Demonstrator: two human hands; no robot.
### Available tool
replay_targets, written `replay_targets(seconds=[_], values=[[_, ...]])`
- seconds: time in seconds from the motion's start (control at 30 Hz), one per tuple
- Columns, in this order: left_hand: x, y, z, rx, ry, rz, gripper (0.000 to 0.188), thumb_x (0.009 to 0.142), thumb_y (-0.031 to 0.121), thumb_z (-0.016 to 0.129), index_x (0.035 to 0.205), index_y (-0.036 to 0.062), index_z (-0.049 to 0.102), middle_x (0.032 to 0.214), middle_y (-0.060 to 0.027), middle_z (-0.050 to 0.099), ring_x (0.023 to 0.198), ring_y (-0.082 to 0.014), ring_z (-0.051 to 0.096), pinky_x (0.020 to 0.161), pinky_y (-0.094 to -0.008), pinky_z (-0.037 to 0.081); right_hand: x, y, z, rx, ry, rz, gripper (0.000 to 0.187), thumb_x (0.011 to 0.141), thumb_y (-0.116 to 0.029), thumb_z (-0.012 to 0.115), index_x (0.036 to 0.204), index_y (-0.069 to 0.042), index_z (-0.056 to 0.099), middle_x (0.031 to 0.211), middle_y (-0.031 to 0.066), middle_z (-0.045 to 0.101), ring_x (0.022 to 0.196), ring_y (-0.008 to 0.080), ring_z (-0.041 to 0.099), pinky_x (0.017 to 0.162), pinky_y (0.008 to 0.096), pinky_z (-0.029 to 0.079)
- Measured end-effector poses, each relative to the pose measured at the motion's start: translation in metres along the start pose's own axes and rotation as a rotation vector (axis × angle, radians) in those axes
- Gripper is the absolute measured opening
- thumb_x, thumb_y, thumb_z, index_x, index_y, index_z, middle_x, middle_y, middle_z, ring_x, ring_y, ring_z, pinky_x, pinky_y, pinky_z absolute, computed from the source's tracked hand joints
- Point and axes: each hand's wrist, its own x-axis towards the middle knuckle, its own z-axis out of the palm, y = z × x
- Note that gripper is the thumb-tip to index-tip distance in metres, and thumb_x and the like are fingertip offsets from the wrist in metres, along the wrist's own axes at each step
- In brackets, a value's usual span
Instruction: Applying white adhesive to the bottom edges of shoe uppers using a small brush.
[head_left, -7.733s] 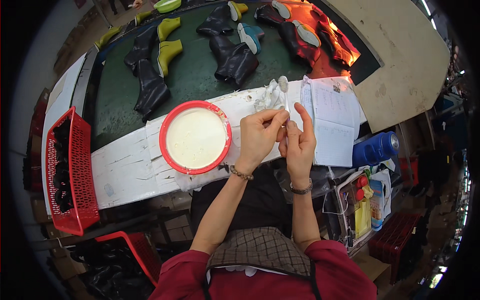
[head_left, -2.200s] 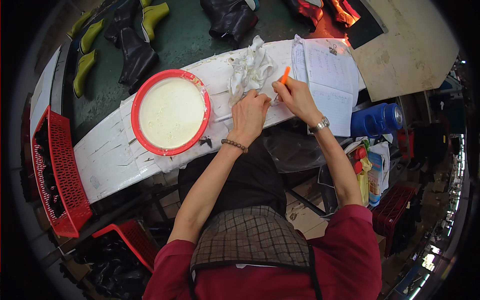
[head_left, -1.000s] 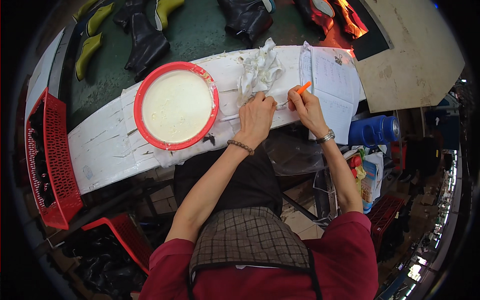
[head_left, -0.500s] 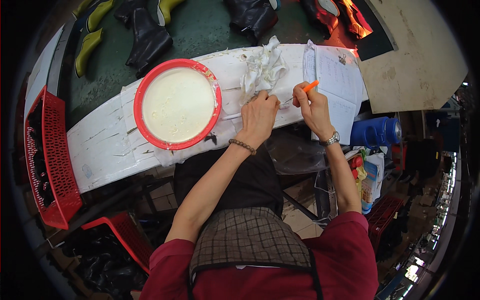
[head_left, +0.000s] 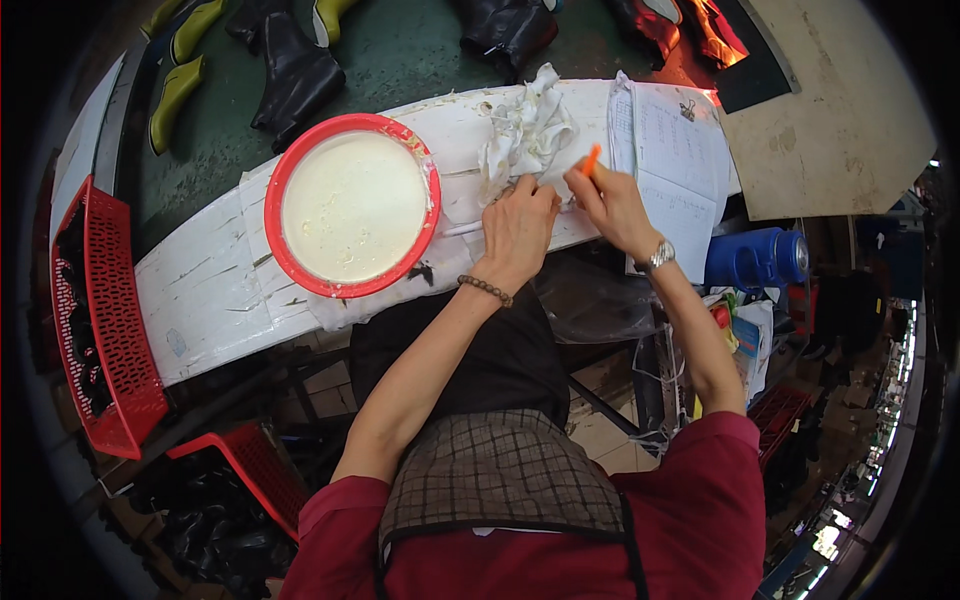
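My left hand point(head_left: 517, 222) is closed at the near edge of the white board point(head_left: 215, 275), fingers bent down. It grips what looks like a thin white stick point(head_left: 462, 230) that pokes out on its left; the rest is hidden under the hand. Just to the right, my right hand point(head_left: 615, 207) is closed around a slim tool with an orange handle point(head_left: 592, 158). The tool's tip is hidden and motion blurs it. Beyond both hands lies a crumpled, stained white cloth point(head_left: 530, 125).
A red basin point(head_left: 432, 222) of creamy white liquid stands left of my hands. An open notebook point(head_left: 685, 150) and a blue jug point(head_left: 745, 260) are on the right. Black boots point(head_left: 292, 85) and yellow-green shoes point(head_left: 175, 105) lie on the green table point(head_left: 400, 60). Red crates point(head_left: 125, 310) stand left.
My right hand has moved left, close to my left hand, and the orange handle has swung more upright. My left hand has stayed in place.
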Motion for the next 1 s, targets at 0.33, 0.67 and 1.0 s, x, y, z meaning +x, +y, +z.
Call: replay_targets(seconds=[0.33, 0.67, 1.0], values=[[-0.001, 0.005, 0.006, 0.031, 0.006, -0.039, 0.008, 0.089, 0.017, 0.075, 0.094, 0.0108, 0.075, 0.090, -0.0083, 0.064, 0.082, -0.0327, 0.069, 0.068, -0.0461, 0.053, 0.022, 0.015, -0.004, 0.055, -0.319, 0.391, 0.049, 0.103, -0.034, 0.057, 0.075, 0.006, 0.064, 0.058, 0.0158, 0.061, 0.051, 0.0226, 0.063, 0.055, 0.0389, 0.050], [0.001, 0.001, 0.003, 0.004, 0.018, -0.040, 0.009, 0.089, 0.018, 0.075, 0.094, 0.0098, 0.075, 0.090, -0.0090, 0.066, 0.082, -0.0333, 0.070, 0.068, -0.0464, 0.053, -0.044, -0.011, -0.042, -0.066, -0.064, 0.275, 0.036, 0.102, -0.029, 0.064, 0.094, 0.006, 0.067, 0.076, 0.0163, 0.062, 0.065, 0.0283, 0.059, 0.063, 0.0398, 0.046], [0.008, 0.002, -0.004, 0.022, -0.094, -0.081, 0.011, 0.089, 0.018, 0.075, 0.096, 0.0099, 0.076, 0.091, -0.0103, 0.067, 0.083, -0.0352, 0.070, 0.071, -0.0472, 0.053, -0.046, -0.015, 0.019, -0.206, 0.208, -0.043, 0.025, 0.085, -0.003, 0.078, 0.109, -0.004, 0.071, 0.096, 0.0118, 0.062, 0.076, 0.0307, 0.064, 0.067, 0.0386, 0.052]])
